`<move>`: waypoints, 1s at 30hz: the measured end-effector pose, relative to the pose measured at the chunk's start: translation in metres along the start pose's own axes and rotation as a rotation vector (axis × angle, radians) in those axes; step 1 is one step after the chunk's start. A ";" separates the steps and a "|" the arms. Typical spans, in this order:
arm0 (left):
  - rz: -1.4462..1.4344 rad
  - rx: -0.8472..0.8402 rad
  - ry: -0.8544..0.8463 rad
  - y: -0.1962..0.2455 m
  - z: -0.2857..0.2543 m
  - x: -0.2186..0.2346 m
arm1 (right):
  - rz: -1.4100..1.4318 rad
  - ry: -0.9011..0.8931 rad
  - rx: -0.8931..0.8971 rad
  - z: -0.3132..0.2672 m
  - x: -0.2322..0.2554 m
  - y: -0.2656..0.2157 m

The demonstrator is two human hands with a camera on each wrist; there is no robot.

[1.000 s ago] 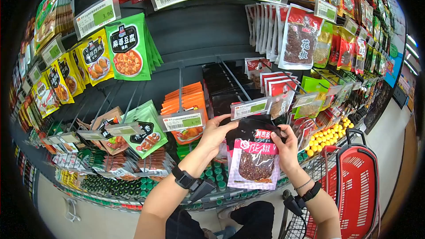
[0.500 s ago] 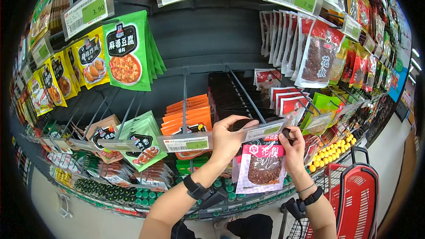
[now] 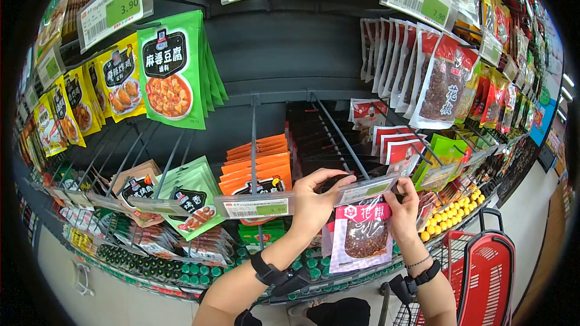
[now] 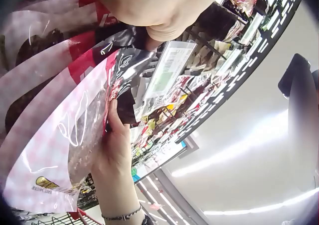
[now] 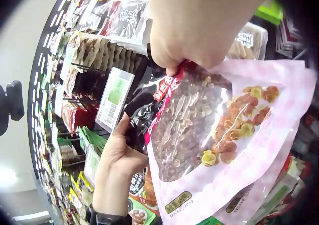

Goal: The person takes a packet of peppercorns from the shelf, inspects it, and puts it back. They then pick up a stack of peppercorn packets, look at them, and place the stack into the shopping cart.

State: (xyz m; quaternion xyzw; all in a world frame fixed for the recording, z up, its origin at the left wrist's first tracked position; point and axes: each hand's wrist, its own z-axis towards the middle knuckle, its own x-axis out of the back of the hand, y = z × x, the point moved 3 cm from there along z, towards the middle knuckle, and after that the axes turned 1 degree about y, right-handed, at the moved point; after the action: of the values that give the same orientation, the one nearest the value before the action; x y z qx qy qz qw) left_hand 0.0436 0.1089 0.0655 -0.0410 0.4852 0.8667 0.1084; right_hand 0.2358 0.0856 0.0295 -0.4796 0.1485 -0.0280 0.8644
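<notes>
A pink-and-white packet of dark peppercorns [image 3: 362,235] hangs just below a price tag [image 3: 368,189], its black top partly hidden behind the tag. More packets like it lie behind, their pink edges layered in the left wrist view. The left hand [image 3: 315,200] is at the tag's left end, fingers reaching over the top; the right wrist view shows this hand [image 5: 118,158] gripping the black top. The right hand [image 3: 405,208] pinches the packet's upper right edge, thumb on its front; in the left wrist view that hand [image 4: 113,148] holds the same edge.
Metal hooks run back above the hands, with black-topped packets behind. Orange packets [image 3: 257,172] hang to the left, red-and-white ones [image 3: 402,148] to the right. A red basket cart [image 3: 489,265] stands at lower right, beside yellow-lidded items [image 3: 450,214].
The packet's black top has gone from in front of the hook's end to behind the price tag. Both hands have shifted right and slightly down in the head view, which has moved closer to the shelf.
</notes>
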 end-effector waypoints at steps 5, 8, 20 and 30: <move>-0.107 0.173 0.103 -0.013 0.008 0.003 | 0.021 -0.007 -0.069 0.007 -0.002 0.009; 0.050 0.019 0.152 -0.029 0.021 0.009 | -0.018 0.023 -0.067 0.022 -0.003 0.026; 0.107 -0.068 0.228 -0.044 0.044 0.012 | -0.185 0.093 0.005 0.025 0.000 0.026; 0.506 -0.284 0.170 -0.025 -0.028 0.007 | -0.005 0.067 -0.227 -0.060 0.053 -0.003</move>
State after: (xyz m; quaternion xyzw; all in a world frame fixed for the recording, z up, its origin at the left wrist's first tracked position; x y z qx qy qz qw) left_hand 0.0414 0.0987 0.0281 -0.0058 0.3614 0.9188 -0.1589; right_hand 0.2692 0.0246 -0.0098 -0.5737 0.1783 -0.0290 0.7989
